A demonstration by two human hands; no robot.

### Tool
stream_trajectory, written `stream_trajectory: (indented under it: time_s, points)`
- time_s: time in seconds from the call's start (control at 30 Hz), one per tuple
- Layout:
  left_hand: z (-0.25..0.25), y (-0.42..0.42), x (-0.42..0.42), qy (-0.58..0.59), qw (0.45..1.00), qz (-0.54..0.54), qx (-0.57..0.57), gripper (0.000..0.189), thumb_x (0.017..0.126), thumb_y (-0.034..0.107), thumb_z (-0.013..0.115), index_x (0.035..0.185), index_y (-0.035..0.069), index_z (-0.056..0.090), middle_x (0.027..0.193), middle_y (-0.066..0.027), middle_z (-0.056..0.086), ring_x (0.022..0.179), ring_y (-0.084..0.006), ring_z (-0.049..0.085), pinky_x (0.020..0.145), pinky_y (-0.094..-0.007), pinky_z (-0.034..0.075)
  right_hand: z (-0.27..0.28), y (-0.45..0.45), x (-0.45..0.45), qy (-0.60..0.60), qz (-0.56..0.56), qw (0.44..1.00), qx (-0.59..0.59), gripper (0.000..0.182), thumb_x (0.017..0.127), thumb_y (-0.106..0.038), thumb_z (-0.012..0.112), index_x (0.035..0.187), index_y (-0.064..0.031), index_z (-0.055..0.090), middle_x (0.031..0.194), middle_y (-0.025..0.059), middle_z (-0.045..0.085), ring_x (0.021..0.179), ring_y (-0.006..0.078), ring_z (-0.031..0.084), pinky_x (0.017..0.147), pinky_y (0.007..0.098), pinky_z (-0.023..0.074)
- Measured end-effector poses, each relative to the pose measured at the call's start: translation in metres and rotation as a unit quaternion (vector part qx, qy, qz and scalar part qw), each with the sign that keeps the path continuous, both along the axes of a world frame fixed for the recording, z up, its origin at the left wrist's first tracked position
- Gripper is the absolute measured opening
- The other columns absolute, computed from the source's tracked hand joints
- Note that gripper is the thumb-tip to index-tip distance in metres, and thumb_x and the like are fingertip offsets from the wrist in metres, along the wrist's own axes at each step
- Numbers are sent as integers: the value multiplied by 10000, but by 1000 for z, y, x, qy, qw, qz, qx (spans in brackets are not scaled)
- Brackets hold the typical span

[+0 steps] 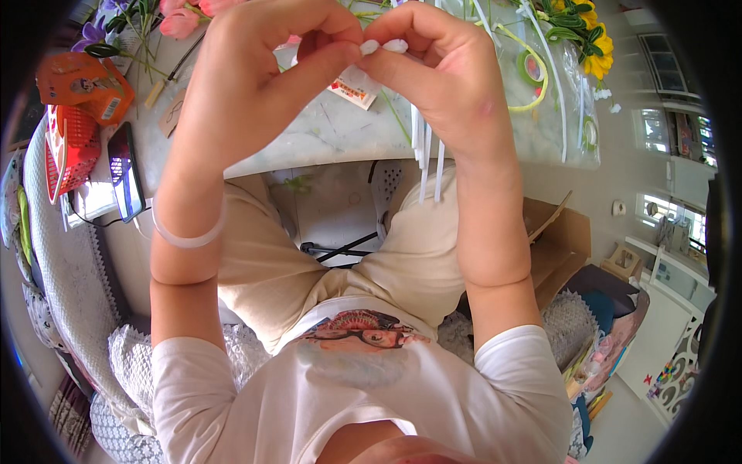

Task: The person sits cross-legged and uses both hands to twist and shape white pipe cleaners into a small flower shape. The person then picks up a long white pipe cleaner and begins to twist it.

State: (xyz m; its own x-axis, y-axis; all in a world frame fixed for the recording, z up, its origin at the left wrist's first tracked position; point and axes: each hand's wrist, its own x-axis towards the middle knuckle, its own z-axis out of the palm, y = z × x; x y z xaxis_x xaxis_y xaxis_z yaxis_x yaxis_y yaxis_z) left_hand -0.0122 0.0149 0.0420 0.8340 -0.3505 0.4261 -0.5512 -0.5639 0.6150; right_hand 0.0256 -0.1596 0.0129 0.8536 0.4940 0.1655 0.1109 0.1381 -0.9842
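Observation:
Over the far part of a marble-patterned table [313, 136], my left hand [290, 64] and my right hand [423, 64] meet at the fingertips. Between them they pinch a small white fuzzy piece [382, 46], bent into little loops; it looks like pipe cleaner. Each thumb presses on it. White fuzzy stems [426, 151] hang over the table edge below my right hand. A small printed card [355, 93] lies under my fingers. A yellow fuzzy stem [530, 46] curves to the right of my right hand.
Pink flowers [179, 23] and a purple flower [91, 36] lie at the far left, yellow flowers [600, 52] at the far right. An orange pouch [87, 87], red basket [72, 145] and phone [126, 174] are at left. Green tape [528, 68] lies at right; a cardboard box [559, 243] stands below.

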Motion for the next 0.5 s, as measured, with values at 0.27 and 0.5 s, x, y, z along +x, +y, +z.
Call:
stream_trajectory:
  time_s: [0.27,0.5]
  points:
    - [-9,14,8,176,967,-55,-175,81,874,54,569,897,-24,573,878,-6,557,834,-88,475,751,-231,381,0,-8,5,-14,8,999,-37,114,727,-20,651,826,28,625,694,29,625,647,67,580,567,213,463]
    - [-3,5,5,20,999,-30,-30,79,745,2,657,791,-6,593,798,-24,543,728,-97,450,658,-230,360,5,-4,-2,-88,-40,992,-82,113,706,-40,648,786,34,621,708,67,648,662,102,617,613,235,493]
